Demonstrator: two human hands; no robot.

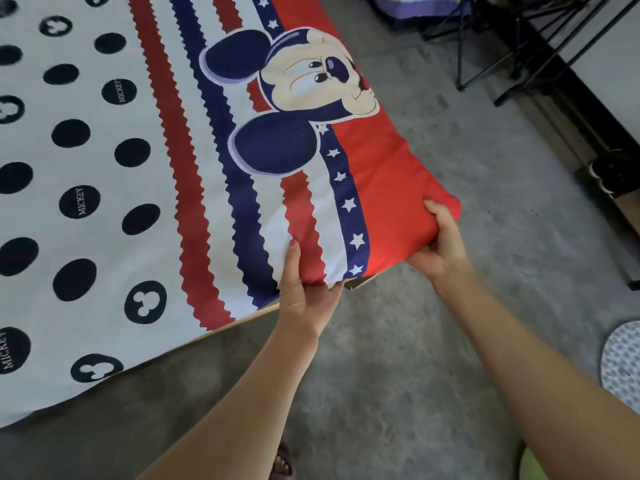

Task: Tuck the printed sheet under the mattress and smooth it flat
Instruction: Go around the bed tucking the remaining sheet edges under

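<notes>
both hands grip the lifted mattress corner point(398, 188), left hand point(304, 289), right hand point(440, 244); printed sheet point(156, 168) lies mostly smooth, corner tuck seemingly unfinished.

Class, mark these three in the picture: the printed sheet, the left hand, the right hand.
printed sheet point(194, 157), head view, on a red zigzag stripe.
left hand point(304, 299), head view, on the back of the hand.
right hand point(440, 247), head view, on the back of the hand.
</notes>
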